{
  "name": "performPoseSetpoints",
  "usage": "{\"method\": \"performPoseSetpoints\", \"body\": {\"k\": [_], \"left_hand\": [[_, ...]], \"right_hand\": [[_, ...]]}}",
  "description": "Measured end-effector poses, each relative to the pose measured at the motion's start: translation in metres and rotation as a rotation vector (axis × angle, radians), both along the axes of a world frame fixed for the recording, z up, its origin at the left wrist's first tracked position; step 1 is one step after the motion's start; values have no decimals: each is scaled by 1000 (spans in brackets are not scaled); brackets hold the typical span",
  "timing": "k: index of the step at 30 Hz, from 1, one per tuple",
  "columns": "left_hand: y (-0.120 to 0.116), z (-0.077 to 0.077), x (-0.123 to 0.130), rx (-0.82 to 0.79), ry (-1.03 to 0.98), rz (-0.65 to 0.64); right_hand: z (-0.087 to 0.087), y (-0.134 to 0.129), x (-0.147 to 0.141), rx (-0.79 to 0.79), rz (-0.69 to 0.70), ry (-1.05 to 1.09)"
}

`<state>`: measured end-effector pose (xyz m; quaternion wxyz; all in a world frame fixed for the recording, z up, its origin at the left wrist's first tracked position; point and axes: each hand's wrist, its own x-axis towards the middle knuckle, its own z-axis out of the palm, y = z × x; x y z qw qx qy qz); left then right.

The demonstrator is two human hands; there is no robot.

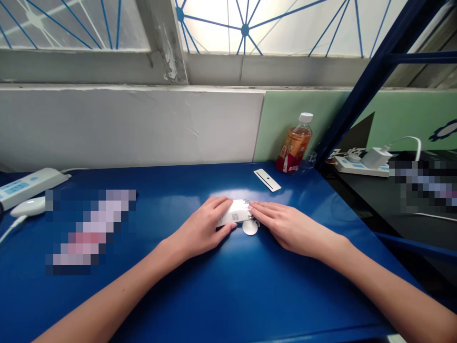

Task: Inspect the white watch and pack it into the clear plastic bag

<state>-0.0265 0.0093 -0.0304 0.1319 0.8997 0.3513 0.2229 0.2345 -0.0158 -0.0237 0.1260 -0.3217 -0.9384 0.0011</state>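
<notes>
A small white packet (234, 213) with a printed square code lies on the blue table (228, 295). My left hand (205, 226) is closed around its left end, thumb along the near edge and fingers over the far edge. At the packet's right end rests my right hand (285, 226), its fingers stretched out together and the fingertips touching the packet. A round white disc (250, 227) sits just below the packet's right end, near the right fingertips. Beyond the hands is a flat white strip (267, 180) with a dark line and a dot.
A bottle with a red label (294, 147) stands by the wall at the back right, beside a blue metal post (360, 90). At the left are a white power strip (30, 185), a white charger (30, 206) and a pixelated item (94, 228).
</notes>
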Motion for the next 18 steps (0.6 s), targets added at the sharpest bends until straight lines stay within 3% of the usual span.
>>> {"method": "performPoseSetpoints", "body": {"k": [11, 15, 18], "left_hand": [[-2, -2, 0, 13, 29, -6], [-3, -3, 1, 21, 21, 0], [-4, -4, 1, 23, 16, 4]], "right_hand": [[3, -6, -4, 51, -77, -57], [-1, -10, -6, -72, -87, 9], [-7, -14, -9, -244, -174, 138]]}}
